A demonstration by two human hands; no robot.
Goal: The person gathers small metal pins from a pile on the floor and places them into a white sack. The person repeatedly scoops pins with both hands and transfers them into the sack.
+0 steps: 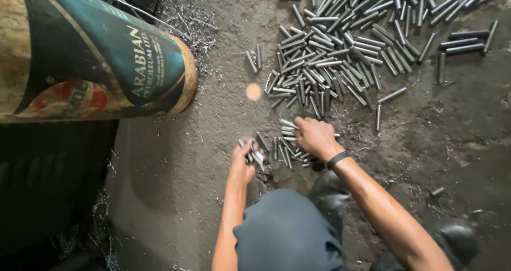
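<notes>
Crouching over a dirty concrete floor (175, 159). Left hand (242, 164) closed around a few short metal rods (254, 155). Right hand (315, 137) palm down, fingers curled on a small rod cluster (282, 146) on the floor. Large rod heap (346, 47) beyond. Oil drum (90, 52) lying at left.

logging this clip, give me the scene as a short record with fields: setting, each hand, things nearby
setting: person crouched over a gritty dark floor, seen from above
left hand: left hand grips a few short metal rods
right hand: right hand, black wristband, rests on a small rod cluster
large pile: many loose grey rods spread farther out
drum: big drum on its side, upper left
debris: metal shavings beside the drum
</notes>
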